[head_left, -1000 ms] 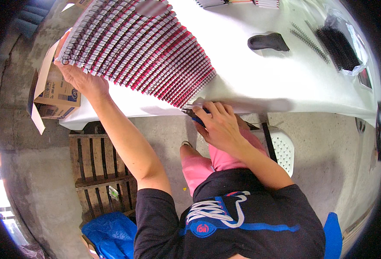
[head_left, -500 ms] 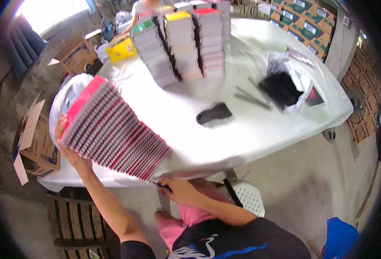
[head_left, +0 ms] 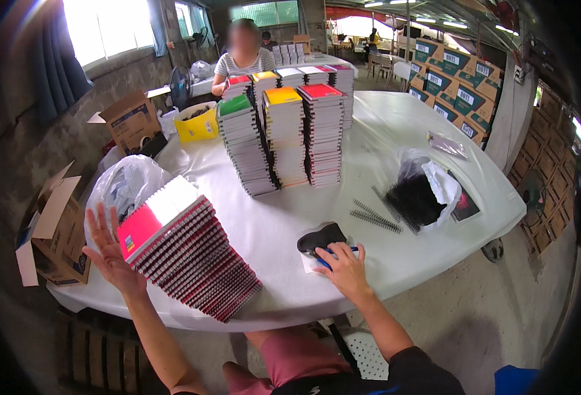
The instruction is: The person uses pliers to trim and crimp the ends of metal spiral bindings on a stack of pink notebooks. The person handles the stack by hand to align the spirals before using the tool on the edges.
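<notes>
A tall leaning stack of spiral notebooks [head_left: 198, 257] stands at the near left of the table, red-covered on top with the coil bindings facing me. My left hand [head_left: 114, 253] is open beside the stack's upper left edge, fingers spread. At the table's near middle, my right hand [head_left: 344, 268] is closed round a slim blue-handled tool [head_left: 325, 261], partly hidden by the fingers. Just beyond it lies a black, rounded object [head_left: 322, 237], with a bit of white paper [head_left: 309, 264] under its near side.
Tall notebook piles [head_left: 284, 138] rise mid-table; a person [head_left: 244, 62] sits behind them. Loose black coils [head_left: 375, 217] lie beside a plastic bag of coils [head_left: 425, 197]. Left are another plastic bag [head_left: 129, 184], a yellow box [head_left: 197, 126] and open cartons [head_left: 60, 230]. Stacked boxes [head_left: 458, 85] stand far right.
My right hand has moved from the stack's lower corner, right and forward to the black object. My left hand has come off the notebooks and opened. The view has tilted up.
</notes>
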